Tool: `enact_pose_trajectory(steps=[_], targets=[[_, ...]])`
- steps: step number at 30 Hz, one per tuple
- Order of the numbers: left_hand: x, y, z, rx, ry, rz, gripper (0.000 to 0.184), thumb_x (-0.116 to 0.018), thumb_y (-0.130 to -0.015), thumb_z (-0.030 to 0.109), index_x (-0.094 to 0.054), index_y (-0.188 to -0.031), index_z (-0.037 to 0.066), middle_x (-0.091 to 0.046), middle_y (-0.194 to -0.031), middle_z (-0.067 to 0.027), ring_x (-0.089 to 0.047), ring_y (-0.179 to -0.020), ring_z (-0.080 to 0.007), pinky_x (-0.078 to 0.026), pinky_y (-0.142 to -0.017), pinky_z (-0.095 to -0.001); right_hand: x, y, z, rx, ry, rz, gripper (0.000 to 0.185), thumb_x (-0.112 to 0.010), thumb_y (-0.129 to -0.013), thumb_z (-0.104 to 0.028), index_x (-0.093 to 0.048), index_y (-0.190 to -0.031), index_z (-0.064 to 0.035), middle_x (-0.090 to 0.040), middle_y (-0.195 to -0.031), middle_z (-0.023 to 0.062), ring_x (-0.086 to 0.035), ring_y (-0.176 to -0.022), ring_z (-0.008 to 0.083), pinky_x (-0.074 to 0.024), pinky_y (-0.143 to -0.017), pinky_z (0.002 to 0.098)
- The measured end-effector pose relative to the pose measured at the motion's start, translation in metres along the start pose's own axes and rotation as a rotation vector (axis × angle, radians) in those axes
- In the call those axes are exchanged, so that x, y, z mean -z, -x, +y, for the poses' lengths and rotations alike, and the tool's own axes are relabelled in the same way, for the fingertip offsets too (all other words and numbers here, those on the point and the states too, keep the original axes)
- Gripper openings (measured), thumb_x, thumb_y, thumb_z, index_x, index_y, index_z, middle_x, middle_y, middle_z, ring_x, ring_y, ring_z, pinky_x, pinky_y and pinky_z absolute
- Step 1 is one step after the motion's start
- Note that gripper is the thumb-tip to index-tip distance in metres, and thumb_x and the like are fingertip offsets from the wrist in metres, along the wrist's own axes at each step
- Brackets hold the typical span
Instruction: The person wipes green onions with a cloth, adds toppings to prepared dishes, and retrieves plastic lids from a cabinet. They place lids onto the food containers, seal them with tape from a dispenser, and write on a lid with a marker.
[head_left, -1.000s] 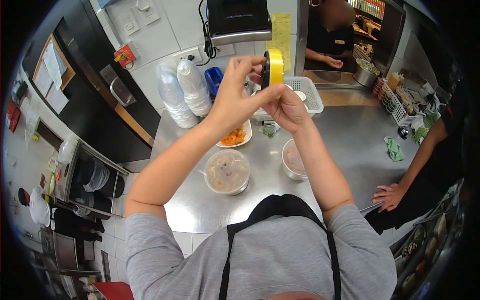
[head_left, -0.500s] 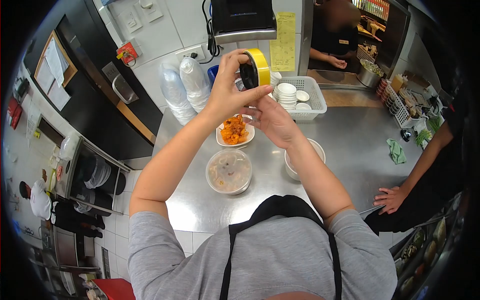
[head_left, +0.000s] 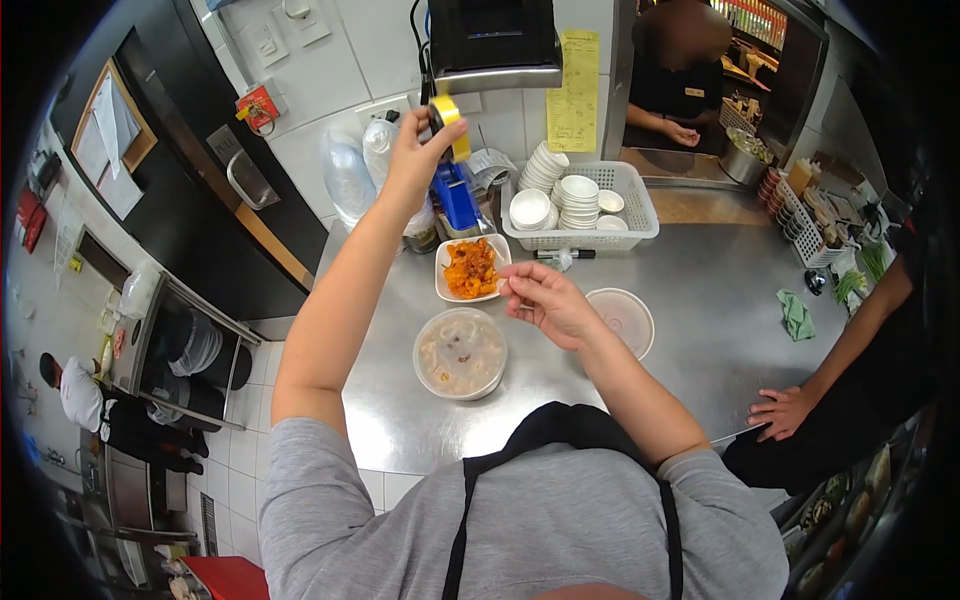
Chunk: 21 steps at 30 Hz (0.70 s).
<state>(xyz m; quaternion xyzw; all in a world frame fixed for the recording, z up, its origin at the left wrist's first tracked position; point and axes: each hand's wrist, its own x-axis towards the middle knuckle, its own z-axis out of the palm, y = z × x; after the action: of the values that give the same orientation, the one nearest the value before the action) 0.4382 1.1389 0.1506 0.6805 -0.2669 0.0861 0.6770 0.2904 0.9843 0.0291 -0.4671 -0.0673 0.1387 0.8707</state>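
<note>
My left hand (head_left: 412, 155) is raised near the wall, its fingers and thumb closed round a roll of yellow tape (head_left: 455, 128). Lower down, my right hand (head_left: 552, 305) hovers over the counter with thumb and fingertips pinched together. Something small and pale may be at those fingertips, too small to name. Just left of it is a white bowl of orange food (head_left: 470, 270). In front stands a round tub with a cloudy lid (head_left: 460, 355), food showing through. Partly behind my right wrist is another lidded round tub (head_left: 622, 318).
A white basket (head_left: 640, 215) holds stacked small bowls, with a black marker (head_left: 566, 254) before it. A blue holder (head_left: 456, 200) and wrapped cups (head_left: 347, 175) stand along the wall. A co-worker's hand (head_left: 780, 412) rests at right near a green cloth (head_left: 795, 315). Another person stands behind the hatch.
My hands have parted. The left carried the tape roll left, toward the wall; the right came down and nearer to me, beside the bowl of orange food.
</note>
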Motion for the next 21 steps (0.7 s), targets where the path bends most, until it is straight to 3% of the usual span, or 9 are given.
enact_pose_trajectory(steps=[2,6,15,20,21], targets=[[0.007,-0.009,-0.029,0.166,0.031,0.077,0.048,-0.069,-0.072,0.028,-0.044,-0.106,0.006,-0.052,-0.096,-0.0056,-0.051,-0.087,-0.0127,-0.044,-0.070,-0.0294,0.008,-0.002,0.005,-0.054,-0.042,0.026,0.021,-0.056,-0.084,-0.015,-0.054,-0.103,-0.0072,-0.057,-0.087,0.0016,-0.056,-0.075,0.0091,-0.0475,-0.072,0.0242],[0.020,-0.032,-0.082,0.360,0.099,0.095,0.047,-0.067,-0.073,0.031,-0.042,-0.106,0.008,-0.050,-0.098,-0.0062,-0.050,-0.090,-0.0157,-0.045,-0.072,-0.0351,0.017,-0.018,0.007,-0.058,-0.052,0.038,0.027,-0.058,-0.082,-0.012,-0.049,-0.107,-0.0078,-0.057,-0.089,0.0034,-0.056,-0.075,0.0095,-0.0477,-0.072,0.0244],[0.026,-0.096,-0.157,0.410,-0.073,0.143,0.043,-0.061,-0.074,0.033,-0.039,-0.102,0.007,-0.050,-0.090,-0.0075,-0.052,-0.079,-0.0181,-0.048,-0.065,-0.0363,0.031,-0.098,-0.018,0.034,-0.008,0.080,0.032,-0.059,-0.081,-0.011,-0.043,-0.109,-0.0050,-0.057,-0.090,0.0067,-0.056,-0.076,0.0117,-0.0476,-0.071,0.0241],[0.045,-0.124,-0.189,0.579,-0.124,0.131,0.051,-0.054,-0.078,0.033,-0.034,-0.115,0.005,-0.047,-0.108,-0.0151,-0.051,-0.093,-0.0265,-0.047,-0.071,-0.0433,0.035,-0.122,-0.020,0.009,-0.001,0.073,0.030,-0.058,-0.082,-0.011,-0.044,-0.108,-0.0056,-0.057,-0.089,0.0054,-0.056,-0.075,0.0109,-0.0472,-0.072,0.0241],[0.046,-0.127,-0.188,0.602,-0.114,0.139,0.044,-0.052,-0.081,0.033,-0.039,-0.114,0.007,-0.052,-0.099,-0.0083,-0.054,-0.086,-0.0235,-0.046,-0.072,-0.0426,0.036,-0.125,-0.019,0.008,0.001,0.061,0.030,-0.059,-0.081,-0.011,-0.044,-0.108,-0.0058,-0.057,-0.089,0.0054,-0.055,-0.075,0.0108,-0.0471,-0.072,0.0244]])
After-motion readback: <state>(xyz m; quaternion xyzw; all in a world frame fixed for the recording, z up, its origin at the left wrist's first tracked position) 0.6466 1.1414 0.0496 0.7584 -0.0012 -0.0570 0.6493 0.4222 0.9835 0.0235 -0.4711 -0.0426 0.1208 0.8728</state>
